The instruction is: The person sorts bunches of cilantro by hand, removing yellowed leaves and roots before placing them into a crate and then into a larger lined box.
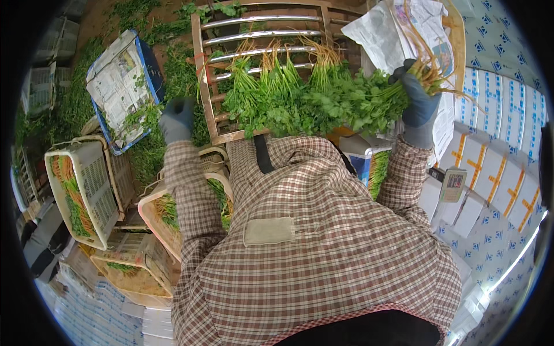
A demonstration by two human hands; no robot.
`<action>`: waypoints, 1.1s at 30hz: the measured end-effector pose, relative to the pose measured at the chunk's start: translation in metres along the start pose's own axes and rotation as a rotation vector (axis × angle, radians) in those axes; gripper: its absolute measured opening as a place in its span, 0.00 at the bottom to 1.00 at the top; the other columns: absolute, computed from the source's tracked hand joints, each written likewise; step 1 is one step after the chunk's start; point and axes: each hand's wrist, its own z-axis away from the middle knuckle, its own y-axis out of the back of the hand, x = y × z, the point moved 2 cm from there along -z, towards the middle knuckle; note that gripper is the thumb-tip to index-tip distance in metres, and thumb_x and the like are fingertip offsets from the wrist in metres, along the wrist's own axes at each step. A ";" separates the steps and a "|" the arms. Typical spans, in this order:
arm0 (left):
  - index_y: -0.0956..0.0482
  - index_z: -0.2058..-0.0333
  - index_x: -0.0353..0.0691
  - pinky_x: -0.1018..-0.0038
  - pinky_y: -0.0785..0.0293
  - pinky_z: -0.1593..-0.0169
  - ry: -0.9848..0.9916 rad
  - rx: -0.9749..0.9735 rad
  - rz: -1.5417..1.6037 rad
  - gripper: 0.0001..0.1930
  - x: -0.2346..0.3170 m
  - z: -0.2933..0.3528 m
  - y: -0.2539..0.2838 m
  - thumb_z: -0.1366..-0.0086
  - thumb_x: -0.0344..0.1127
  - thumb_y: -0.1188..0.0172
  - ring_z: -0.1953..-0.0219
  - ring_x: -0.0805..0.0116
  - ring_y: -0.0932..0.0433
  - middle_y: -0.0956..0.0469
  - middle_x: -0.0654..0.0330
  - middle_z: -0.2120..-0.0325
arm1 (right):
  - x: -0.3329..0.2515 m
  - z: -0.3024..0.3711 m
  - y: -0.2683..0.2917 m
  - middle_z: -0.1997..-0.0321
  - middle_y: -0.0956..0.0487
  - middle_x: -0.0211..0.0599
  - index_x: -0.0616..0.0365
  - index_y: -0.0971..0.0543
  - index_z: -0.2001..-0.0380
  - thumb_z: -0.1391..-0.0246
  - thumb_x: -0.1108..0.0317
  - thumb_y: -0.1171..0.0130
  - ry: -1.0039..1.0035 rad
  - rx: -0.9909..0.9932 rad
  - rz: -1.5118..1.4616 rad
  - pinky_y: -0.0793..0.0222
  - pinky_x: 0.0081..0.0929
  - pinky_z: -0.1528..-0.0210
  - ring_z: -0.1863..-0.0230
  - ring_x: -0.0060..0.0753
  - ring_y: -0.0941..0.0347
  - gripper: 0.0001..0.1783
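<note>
My right hand (418, 104), in a grey-blue glove, grips a bunch of coriander (378, 101) near its roots. The long pale roots stick out beyond the glove, and the leaves point left over the rack. My left hand (176, 119), also gloved, is curled closed between the blue crate and the rack; what is in its fingers, if anything, is hidden. Several coriander bunches (277, 92) lie side by side on the metal-barred rack (231, 138) in front of me, roots away and leaves toward me.
A blue crate (151, 69) lined with newspaper (118, 78) stands at the left, loose greens around it. Plastic baskets (95, 184) of coriander sit at the near left. Newspaper sheets (381, 29) lie at the far right. White boxes (502, 167) with orange tape are stacked on the right.
</note>
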 end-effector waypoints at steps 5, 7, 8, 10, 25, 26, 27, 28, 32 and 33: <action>0.42 0.35 0.46 0.56 0.50 0.32 -0.139 -0.174 -0.341 0.47 0.091 0.022 -0.104 0.46 0.67 0.39 0.35 0.51 0.41 0.39 0.46 0.38 | 0.028 0.038 0.015 0.62 0.18 0.47 0.69 0.21 0.60 0.49 0.75 0.38 0.047 0.120 0.114 0.23 0.33 0.55 0.60 0.37 0.20 0.12; 0.56 0.31 0.49 0.48 0.58 0.31 -0.118 -0.114 -0.342 0.56 0.111 0.038 -0.123 0.50 0.70 0.38 0.30 0.42 0.59 0.58 0.45 0.31 | 0.028 0.050 0.005 0.64 0.20 0.47 0.73 0.26 0.56 0.50 0.78 0.41 -0.005 0.151 0.042 0.23 0.33 0.62 0.67 0.38 0.21 0.16; 0.56 0.31 0.49 0.48 0.58 0.31 -0.105 -0.116 -0.345 0.56 0.112 0.041 -0.134 0.50 0.70 0.38 0.30 0.42 0.59 0.58 0.44 0.31 | 0.029 0.054 0.006 0.61 0.17 0.48 0.68 0.20 0.62 0.47 0.73 0.39 -0.133 0.183 -0.032 0.23 0.32 0.51 0.57 0.38 0.19 0.10; 0.56 0.31 0.49 0.49 0.57 0.30 -0.077 -0.125 -0.351 0.57 0.121 0.049 -0.150 0.50 0.69 0.37 0.30 0.43 0.59 0.57 0.43 0.32 | 0.030 0.058 0.005 0.59 0.17 0.49 0.68 0.20 0.63 0.46 0.74 0.39 -0.190 0.197 -0.012 0.22 0.30 0.52 0.56 0.39 0.19 0.09; 0.61 0.31 0.53 0.56 0.37 0.35 -0.136 -0.283 -0.573 0.50 0.156 0.030 -0.178 0.42 0.48 0.34 0.34 0.49 0.44 0.49 0.44 0.34 | 0.068 0.087 0.007 0.50 0.26 0.69 0.84 0.65 0.39 0.53 0.74 0.30 -0.445 0.349 -0.048 0.25 0.33 0.45 0.48 0.51 0.24 0.57; 0.61 0.30 0.54 0.57 0.36 0.35 -0.159 -0.297 -0.551 0.50 0.150 0.027 -0.175 0.42 0.45 0.34 0.34 0.50 0.44 0.49 0.44 0.34 | 0.070 0.087 0.008 0.50 0.26 0.68 0.82 0.65 0.38 0.53 0.72 0.29 -0.434 0.343 -0.026 0.26 0.33 0.45 0.48 0.50 0.24 0.58; 0.56 0.31 0.55 0.60 0.33 0.36 -0.161 -0.288 -0.449 0.48 0.154 0.031 -0.163 0.43 0.35 0.33 0.35 0.50 0.41 0.48 0.43 0.35 | 0.072 0.088 0.007 0.50 0.25 0.65 0.80 0.60 0.39 0.51 0.69 0.33 -0.443 0.314 0.028 0.27 0.32 0.43 0.47 0.49 0.24 0.52; 0.54 0.31 0.55 0.60 0.33 0.36 -0.204 -0.281 -0.408 0.47 0.151 0.029 -0.154 0.43 0.34 0.33 0.35 0.49 0.41 0.47 0.43 0.35 | 0.072 0.088 0.007 0.50 0.24 0.62 0.78 0.54 0.40 0.48 0.66 0.36 -0.450 0.284 0.083 0.28 0.32 0.42 0.47 0.48 0.24 0.46; 0.46 0.33 0.51 0.60 0.34 0.35 -0.344 -0.276 -0.401 0.45 0.141 0.005 -0.100 0.48 0.27 0.33 0.36 0.47 0.38 0.44 0.43 0.36 | 0.099 0.093 0.017 0.49 0.21 0.50 0.70 0.35 0.41 0.37 0.55 0.50 -0.213 -0.056 0.280 0.35 0.36 0.36 0.45 0.42 0.25 0.30; 0.45 0.33 0.51 0.62 0.32 0.36 -0.407 -0.294 -0.494 0.45 0.142 -0.001 -0.084 0.49 0.25 0.34 0.38 0.46 0.36 0.42 0.43 0.37 | 0.129 0.096 0.028 0.49 0.21 0.49 0.72 0.35 0.42 0.38 0.60 0.47 -0.071 -0.108 0.177 0.34 0.34 0.37 0.45 0.40 0.25 0.29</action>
